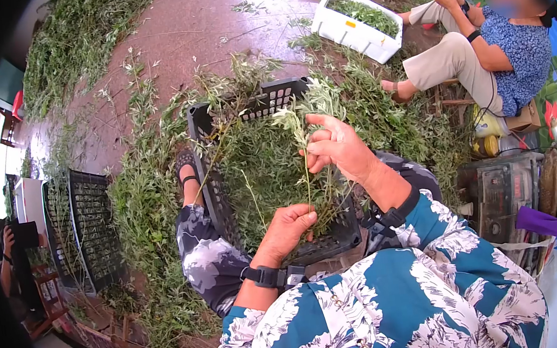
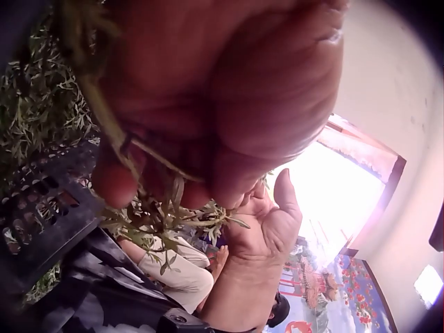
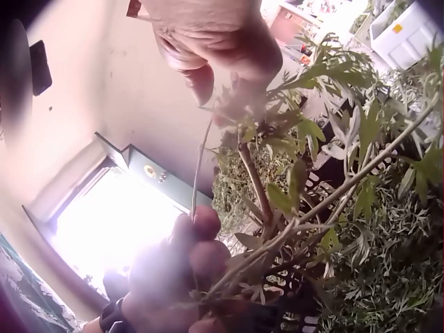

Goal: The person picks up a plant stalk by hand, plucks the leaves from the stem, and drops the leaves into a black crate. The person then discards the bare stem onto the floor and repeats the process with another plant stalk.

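A leafy stem (image 1: 306, 171) stands upright over a black crate (image 1: 209, 195) heaped with green cuttings. My left hand (image 1: 286, 231) pinches its lower end between thumb and fingers. Higher up, my right hand (image 1: 342, 148) has its fingers bent around the leafy top, thumb and fingertips at the leaves. In the left wrist view my left hand (image 2: 208, 97) fills the top, with a stem across its fingers and my right hand (image 2: 260, 229) beyond. The right wrist view shows stems between my right hand (image 3: 215, 41) above and my left hand (image 3: 173, 277) below.
Loose branches (image 1: 153, 207) cover the floor around the crate. A white box (image 1: 362, 29) of leaves stands at the upper right, beside a seated person (image 1: 517, 54). Upright black crates (image 1: 87, 228) are on the left, and a clear plastic bin (image 1: 505, 194) is on the right.
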`<action>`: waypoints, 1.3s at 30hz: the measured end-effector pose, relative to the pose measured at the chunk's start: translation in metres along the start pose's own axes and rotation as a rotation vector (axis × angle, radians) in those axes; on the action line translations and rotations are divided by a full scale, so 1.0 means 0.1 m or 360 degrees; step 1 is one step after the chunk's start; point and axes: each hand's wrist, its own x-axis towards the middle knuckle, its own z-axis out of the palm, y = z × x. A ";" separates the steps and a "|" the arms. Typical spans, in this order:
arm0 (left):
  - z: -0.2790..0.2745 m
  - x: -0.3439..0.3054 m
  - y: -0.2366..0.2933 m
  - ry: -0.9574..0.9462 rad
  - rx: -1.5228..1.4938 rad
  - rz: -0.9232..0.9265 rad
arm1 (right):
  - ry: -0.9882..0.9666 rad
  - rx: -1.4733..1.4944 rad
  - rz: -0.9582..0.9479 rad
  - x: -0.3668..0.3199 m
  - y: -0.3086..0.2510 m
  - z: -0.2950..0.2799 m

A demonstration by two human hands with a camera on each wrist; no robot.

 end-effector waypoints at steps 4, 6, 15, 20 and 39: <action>0.01 0.01 0.00 -0.0004 0.0079 -0.0001 | 0.0069 -0.0286 -0.0063 -0.01 0.01 0.01; 0.01 0.00 0.01 0.0000 0.0085 -0.0003 | 0.0093 -0.0405 -0.0082 -0.02 0.02 0.02; -0.03 0.03 -0.04 0.0140 -0.0141 0.0095 | -0.0039 -0.1129 -0.0394 -0.15 0.09 0.21; -0.06 0.03 -0.06 0.0075 -0.0044 0.0054 | 0.0185 -0.0366 -0.0071 -0.04 0.04 0.07; -0.02 0.00 -0.05 -0.0047 -0.0173 0.0020 | -0.0200 -0.0226 -0.0037 -0.01 -0.02 0.04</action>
